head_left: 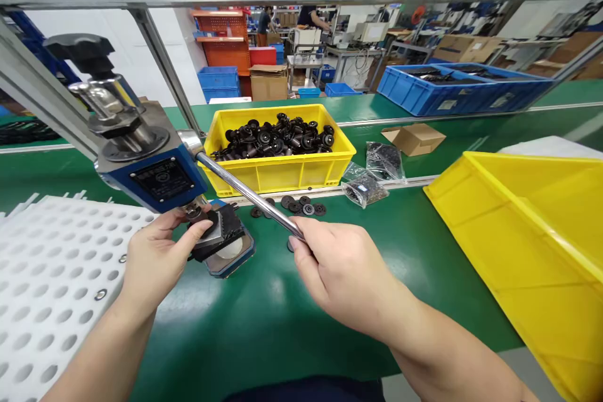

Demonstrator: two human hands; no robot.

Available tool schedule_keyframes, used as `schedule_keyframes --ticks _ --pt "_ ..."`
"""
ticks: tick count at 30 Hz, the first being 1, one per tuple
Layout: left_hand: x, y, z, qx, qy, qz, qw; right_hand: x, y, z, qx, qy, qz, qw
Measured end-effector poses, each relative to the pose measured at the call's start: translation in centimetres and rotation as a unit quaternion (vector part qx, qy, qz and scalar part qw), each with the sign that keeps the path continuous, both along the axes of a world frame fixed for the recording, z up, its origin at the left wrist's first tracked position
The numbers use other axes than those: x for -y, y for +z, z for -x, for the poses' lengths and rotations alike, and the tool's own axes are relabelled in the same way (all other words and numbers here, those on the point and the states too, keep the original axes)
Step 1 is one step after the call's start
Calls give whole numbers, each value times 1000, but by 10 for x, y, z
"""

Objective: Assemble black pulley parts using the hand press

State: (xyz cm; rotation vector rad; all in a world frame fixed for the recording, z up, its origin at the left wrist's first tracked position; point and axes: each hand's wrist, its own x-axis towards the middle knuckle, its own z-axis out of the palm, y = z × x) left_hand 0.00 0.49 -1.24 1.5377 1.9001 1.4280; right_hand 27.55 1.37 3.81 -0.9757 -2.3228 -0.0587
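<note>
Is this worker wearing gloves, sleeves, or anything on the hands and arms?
No. The left hand and right hand are both bare, with no gloves, rings or watch showing. Both forearms are uncovered right to the picture's lower edge, so no sleeves appear. Fingernails are short and unpainted.

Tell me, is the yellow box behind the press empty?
No, the yellow box is heaped with small black round parts, and a few more lie on the green table in front of it.

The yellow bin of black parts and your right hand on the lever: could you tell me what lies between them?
In the head view, loose black discs lie on the green mat between the yellow bin and the right hand.
</note>
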Motion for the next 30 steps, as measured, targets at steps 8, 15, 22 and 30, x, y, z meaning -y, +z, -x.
schedule_keyframes --ticks 8,15,22,30 --pt "-3 -1 0 22 -29 -18 999 -11 -34 8 -48 -12 -20 999" --pt "-4 4 -3 10 -31 -38 999 -11 -29 7 -63 -1 -30 998" --pt "-4 7 -1 16 -33 -37 999 -14 -45 17 -105 -49 -120 986" --pt "-4 3 0 28 -29 -48 998 1 -15 7 -197 23 -69 978"
